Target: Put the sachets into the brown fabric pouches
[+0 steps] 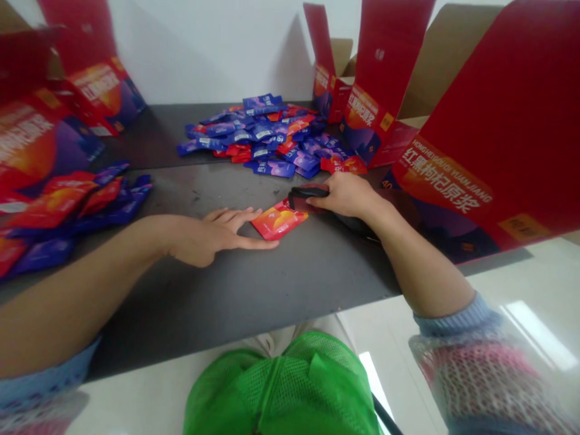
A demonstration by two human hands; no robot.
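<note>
A red and orange packet (pixel 280 220) lies flat on the dark grey table (pixel 254 284). My left hand (pixel 212 235) rests at its left side with the fingers spread, thumb and fingertips touching its edge. At the packet's upper right corner is a black device (pixel 309 192), gripped in my closed right hand (pixel 347 194). The device's front end meets the packet. Part of the device is hidden by my right hand.
Behind is a heap of blue and red packets (pixel 267 134). More packets (pixel 81 202) lie at the left. Open red boxes stand at the right (pixel 489 133) and left (pixel 27 139). A green mesh bag (pixel 281 393) is below the table's front edge.
</note>
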